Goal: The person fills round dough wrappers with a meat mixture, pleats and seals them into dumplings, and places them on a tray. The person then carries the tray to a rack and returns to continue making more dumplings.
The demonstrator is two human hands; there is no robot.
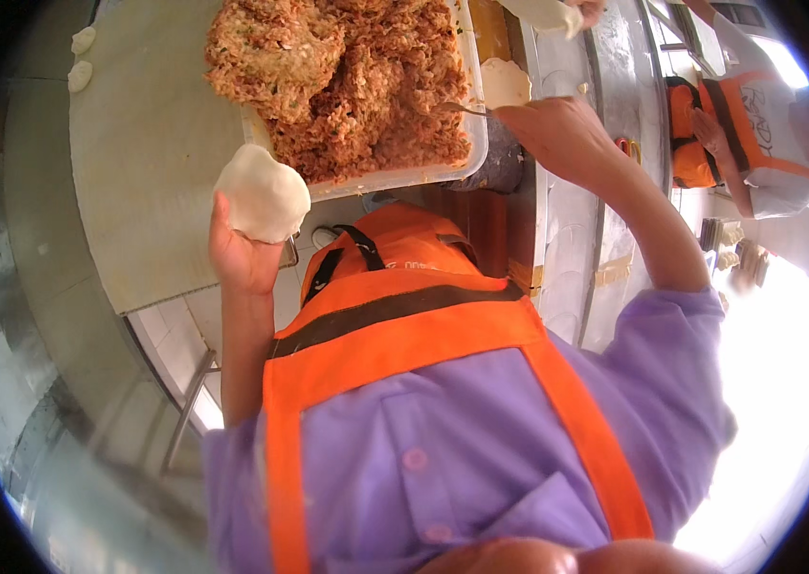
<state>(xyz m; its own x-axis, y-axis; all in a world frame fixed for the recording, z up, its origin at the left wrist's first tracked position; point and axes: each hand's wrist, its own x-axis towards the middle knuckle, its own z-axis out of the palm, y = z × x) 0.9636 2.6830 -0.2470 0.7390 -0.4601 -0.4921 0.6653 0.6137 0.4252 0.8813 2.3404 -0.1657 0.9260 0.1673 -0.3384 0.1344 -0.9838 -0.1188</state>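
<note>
A round, flat dough wrapper (264,194) lies on the palm and fingers of my left hand (243,251), just off the near left corner of a tub. My right hand (562,136) grips the handle of a thin utensil (463,109) whose tip reaches over the tub's right part; its exact kind cannot be told. The plastic tub (476,136) holds a large heap of minced meat filling (375,93) flecked with green. Another flat dough wrapper (505,82) lies just right of the tub, beyond my right hand.
On the pale board (153,158) at left sit two small dough pieces (80,75). A floured metal worktop (569,229) runs along the right. At the top right, a person's hand (591,11) is by some dough; another person in an orange apron (734,129) stands further right.
</note>
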